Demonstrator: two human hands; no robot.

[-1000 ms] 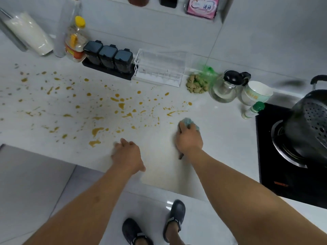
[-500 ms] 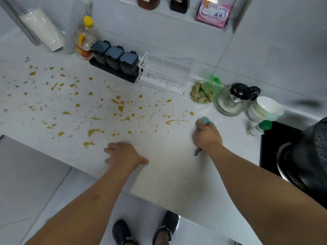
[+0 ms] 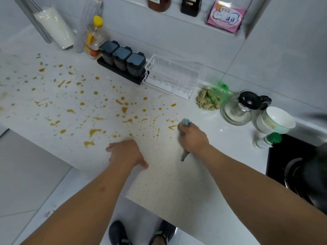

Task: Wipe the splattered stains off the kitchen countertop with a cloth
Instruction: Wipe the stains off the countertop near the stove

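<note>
Yellow-brown splatter stains (image 3: pixel 93 132) dot the white countertop (image 3: pixel 203 174) from the far left to the middle. My right hand (image 3: pixel 193 138) grips a bunched grey-green cloth (image 3: pixel 185 123) and presses it on the counter at the right edge of the stains; a strip of cloth sticks out under the wrist. My left hand (image 3: pixel 126 152) rests flat on the counter near the front edge, fingers pointing left, holding nothing. The stretch in front of both hands carries only faint specks.
Along the back wall stand a white bag (image 3: pixel 54 27), an oil bottle (image 3: pixel 92 38), three dark spice jars (image 3: pixel 122 58), a clear rack (image 3: pixel 173 76), ginger (image 3: pixel 208 100), a glass pot (image 3: pixel 238 107) and bowls (image 3: pixel 276 121). A small green-capped bottle (image 3: pixel 267 140) and black stove (image 3: pixel 297 167) lie right.
The right hand with the cloth has slid away from me toward the back and sits at the streak by the stains' right edge. The left hand shifted slightly left along the front edge.
</note>
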